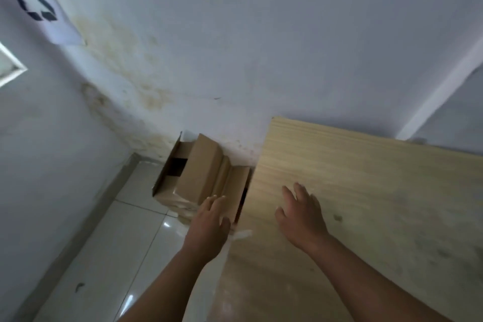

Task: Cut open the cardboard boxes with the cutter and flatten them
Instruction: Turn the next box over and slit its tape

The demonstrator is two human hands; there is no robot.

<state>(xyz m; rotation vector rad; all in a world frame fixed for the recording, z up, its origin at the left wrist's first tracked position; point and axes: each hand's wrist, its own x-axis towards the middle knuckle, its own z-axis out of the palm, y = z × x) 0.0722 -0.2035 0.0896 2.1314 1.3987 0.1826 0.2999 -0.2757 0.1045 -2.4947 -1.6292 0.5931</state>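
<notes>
Several brown cardboard boxes [201, 175] are piled on the floor in the corner, between the wall and the left edge of a wooden table [366, 204]. One box on the left has an open flap showing a dark inside. My left hand [209, 225] reaches over the near end of the pile, fingers spread, holding nothing; whether it touches the cardboard is unclear. My right hand [300, 214] hovers over the table's left part, fingers apart and empty. No cutter is in view.
White glossy floor tiles [125, 243] lie left of the table. Stained white walls [235, 47] close off the corner behind the boxes. A sheet with a recycling sign [34, 0] hangs on the left wall, above a white frame [10, 68].
</notes>
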